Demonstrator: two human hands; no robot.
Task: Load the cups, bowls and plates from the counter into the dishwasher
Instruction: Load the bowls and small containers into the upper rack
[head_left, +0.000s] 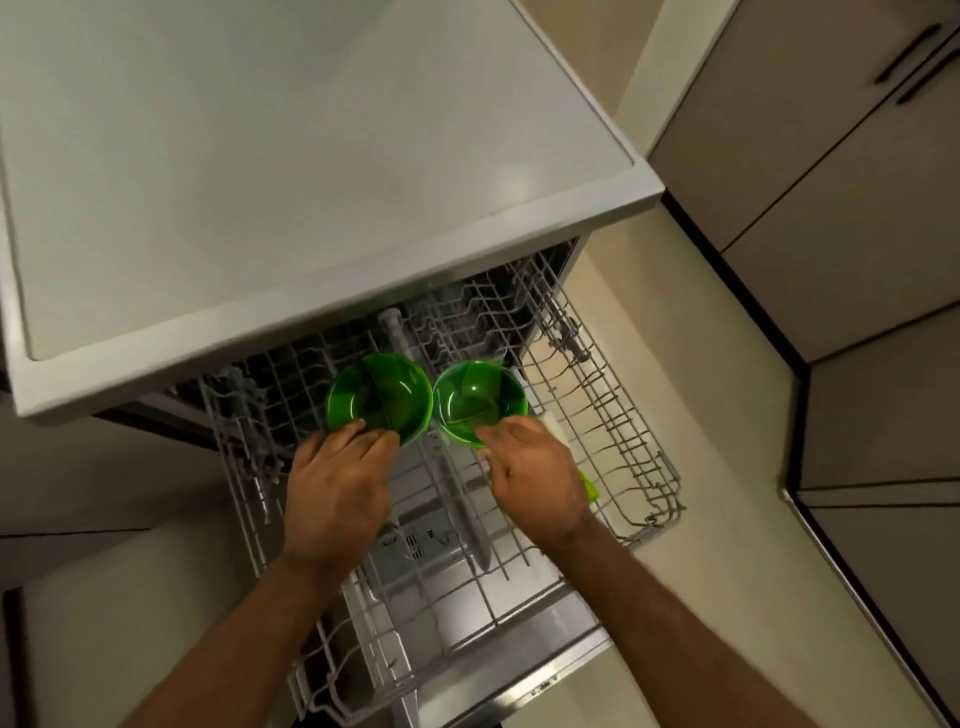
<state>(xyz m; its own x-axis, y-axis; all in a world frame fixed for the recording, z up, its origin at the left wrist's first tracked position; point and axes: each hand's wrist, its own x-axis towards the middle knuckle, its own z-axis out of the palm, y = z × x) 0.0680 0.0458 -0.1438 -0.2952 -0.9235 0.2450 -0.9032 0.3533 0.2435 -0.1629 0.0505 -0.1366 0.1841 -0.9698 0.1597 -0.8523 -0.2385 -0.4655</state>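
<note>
Now our left hand (337, 488) pinches the left bowl (379, 397), our right hand (535, 483) the right bowl (478, 402) (near rims). Both bowls lie just beyond our hands, mid-frame.

Left bowl (379, 397) and right bowl (479, 402), both green, tilt in the rack (613, 415).

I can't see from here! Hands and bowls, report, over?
Left hand grips left green bowl. Right hand grips right green bowl. Both at the rack. No blockage seen.

My L hand (337, 483) & R hand (535, 478)
Both bare; forearms bare too, right down to btm edge of view.
</note>
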